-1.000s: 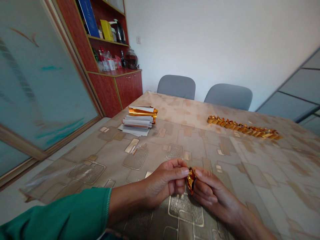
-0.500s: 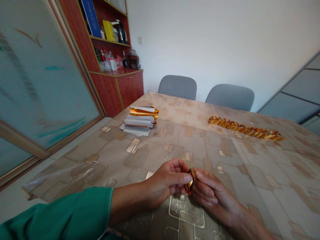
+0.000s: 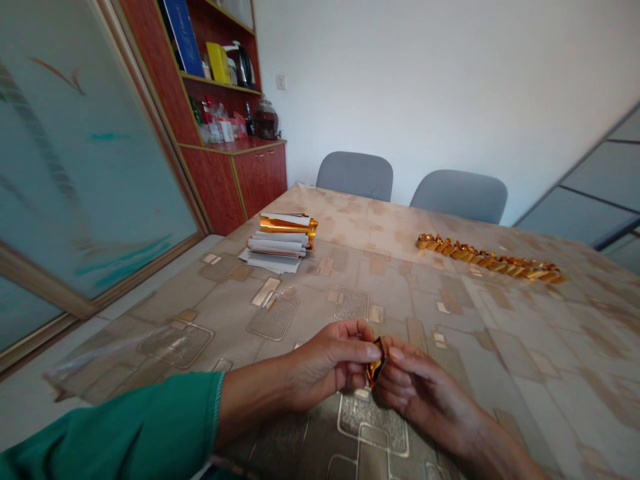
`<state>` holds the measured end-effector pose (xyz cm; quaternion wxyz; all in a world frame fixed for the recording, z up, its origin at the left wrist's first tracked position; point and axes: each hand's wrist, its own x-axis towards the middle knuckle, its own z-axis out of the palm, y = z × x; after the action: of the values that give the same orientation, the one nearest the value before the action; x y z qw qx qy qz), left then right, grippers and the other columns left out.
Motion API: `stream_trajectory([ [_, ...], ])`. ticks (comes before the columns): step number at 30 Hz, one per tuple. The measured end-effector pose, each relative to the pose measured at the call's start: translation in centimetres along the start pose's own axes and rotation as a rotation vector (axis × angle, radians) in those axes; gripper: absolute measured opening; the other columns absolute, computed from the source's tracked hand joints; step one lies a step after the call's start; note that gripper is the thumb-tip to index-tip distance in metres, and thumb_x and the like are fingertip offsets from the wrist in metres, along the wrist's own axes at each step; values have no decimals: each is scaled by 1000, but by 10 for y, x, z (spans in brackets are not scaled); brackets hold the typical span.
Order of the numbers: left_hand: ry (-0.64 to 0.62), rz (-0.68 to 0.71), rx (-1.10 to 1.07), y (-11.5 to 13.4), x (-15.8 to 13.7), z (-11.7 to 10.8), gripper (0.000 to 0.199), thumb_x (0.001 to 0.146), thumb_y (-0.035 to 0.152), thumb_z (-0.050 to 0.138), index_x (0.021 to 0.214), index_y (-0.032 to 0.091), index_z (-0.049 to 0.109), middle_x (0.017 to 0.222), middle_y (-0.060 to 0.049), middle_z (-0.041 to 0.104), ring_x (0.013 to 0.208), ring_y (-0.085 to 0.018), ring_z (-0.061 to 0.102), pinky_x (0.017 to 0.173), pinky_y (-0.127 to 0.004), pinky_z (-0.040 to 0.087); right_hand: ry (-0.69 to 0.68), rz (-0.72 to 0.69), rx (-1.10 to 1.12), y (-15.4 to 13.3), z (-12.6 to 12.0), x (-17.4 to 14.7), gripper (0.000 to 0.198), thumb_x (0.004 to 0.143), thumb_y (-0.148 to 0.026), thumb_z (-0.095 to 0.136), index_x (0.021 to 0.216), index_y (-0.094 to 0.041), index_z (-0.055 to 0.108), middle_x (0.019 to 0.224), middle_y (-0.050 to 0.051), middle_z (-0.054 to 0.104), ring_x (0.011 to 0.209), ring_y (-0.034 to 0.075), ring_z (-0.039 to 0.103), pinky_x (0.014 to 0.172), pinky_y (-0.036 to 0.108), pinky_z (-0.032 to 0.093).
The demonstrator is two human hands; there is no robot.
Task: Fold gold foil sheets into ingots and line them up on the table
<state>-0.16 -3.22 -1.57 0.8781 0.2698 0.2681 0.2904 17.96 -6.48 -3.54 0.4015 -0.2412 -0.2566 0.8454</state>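
A small folded piece of gold foil paper (image 3: pixel 375 365) is held between my two hands above the near part of the table. My left hand (image 3: pixel 330 363) pinches its left side, thumb on top. From the right, my right hand (image 3: pixel 425 387) grips the other side between thumb and bent fingers; part of the paper is hidden there. A stack of gold and white paper sheets (image 3: pixel 278 248) lies farther off to the left. On the right, a long row of folded gold paper pieces (image 3: pixel 487 258) runs along the table.
A patterned cloth covers the table (image 3: pixel 320 280). Two grey chairs (image 3: pixel 355 175) stand behind its far edge, by a white wall. A red-brown cabinet (image 3: pixel 257 177) with bottles and a kettle is at the back left, beside a frosted glass door (image 3: pixel 100 153).
The foil paper has shifted slightly left and turned a little in my fingers. My right hand has moved slightly left with it. The stack and the row stay put.
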Motion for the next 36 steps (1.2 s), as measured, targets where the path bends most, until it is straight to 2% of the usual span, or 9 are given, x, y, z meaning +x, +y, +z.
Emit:
stream_trajectory([
  [8,-94,-4,-210,-3,0,-7,33,73,19,83,100,17,64,82,1,63,62,-7,55,57,-19,39,48,-75,60,-2,0,0,21,81,-31,82,89,-17,68,62,-7,42,56,7,32,55,17,33],
  [13,-165,78,-244,-6,0,-4,53,67,5,82,114,21,63,112,-3,64,78,-11,64,62,-21,43,69,-174,45,0,-1,0,23,79,-34,84,79,-18,68,63,-5,48,57,8,39,61,21,41],
  [17,-157,87,-200,-10,2,-2,56,67,3,83,116,23,61,106,-2,66,80,-11,66,63,-20,42,121,-166,-3,5,-1,-1,30,71,-33,90,89,-18,73,76,-1,61,71,12,53,71,26,46],
  [19,-147,99,-200,-12,2,-2,58,67,9,86,117,23,59,104,-3,67,82,-13,66,65,-21,43,134,-147,-46,6,-1,0,36,68,-33,92,94,-17,74,83,2,66,74,12,55,68,23,44],
  [23,-162,106,-218,-11,-1,-4,61,69,24,90,120,23,57,94,-3,67,71,-10,60,63,-20,38,28,-121,-98,5,1,-1,30,71,-30,89,91,-15,74,65,-4,54,56,7,39,54,20,32],
  [26,-233,71,-228,-7,-4,-4,57,72,26,89,120,23,58,80,2,61,53,-2,39,54,-16,27,-135,-45,-71,2,1,-3,26,80,-41,79,83,-16,72,54,-7,43,49,8,30,50,22,27],
  [29,-302,9,-158,-3,-5,-4,61,70,28,90,122,21,60,77,2,58,49,-1,29,50,-17,20,-243,-6,-32,2,0,-5,47,94,-54,59,65,-17,61,49,-7,37,43,7,28,45,22,23],
  [31,-304,-26,-118,-1,-5,-4,63,68,29,92,122,21,61,74,3,56,49,-2,27,50,-18,18,-236,-14,-35,3,1,-5,48,94,-52,60,61,-17,56,48,-8,34,40,6,24,43,20,20],
  [36,-218,-37,-220,-3,-4,-6,63,69,24,91,124,23,61,79,2,57,51,-1,32,53,-15,25,-63,-85,-84,7,2,-3,34,76,-43,85,77,-16,65,49,-12,34,42,3,18,42,18,18],
])
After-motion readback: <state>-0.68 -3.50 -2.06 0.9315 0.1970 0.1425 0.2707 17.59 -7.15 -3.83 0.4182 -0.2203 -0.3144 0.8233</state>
